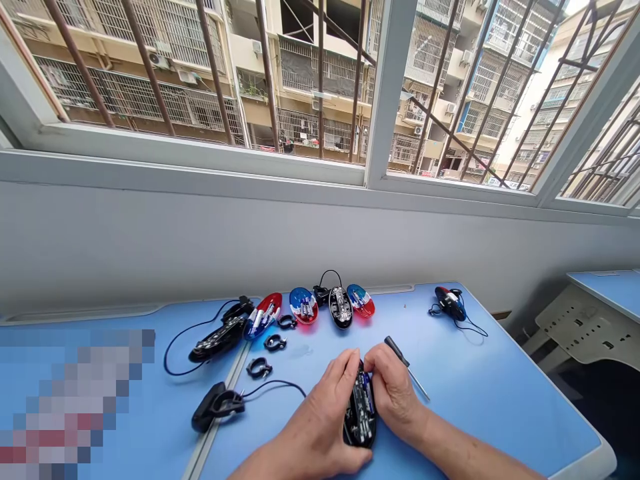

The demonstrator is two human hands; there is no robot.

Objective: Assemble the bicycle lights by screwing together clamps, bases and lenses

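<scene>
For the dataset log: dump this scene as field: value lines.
left hand: holding the open black casing
right hand: fingers curled at the black casing's far right edge; exact grip unclear
screwdriver: on blue table, beside right hand
loose ring clamps: three, left of the black casing
red-and-blue shells: several, toward the far edge

Free tbl [500, 393] R of screwdriver [403, 359], clamps [268, 343] in way L
</scene>
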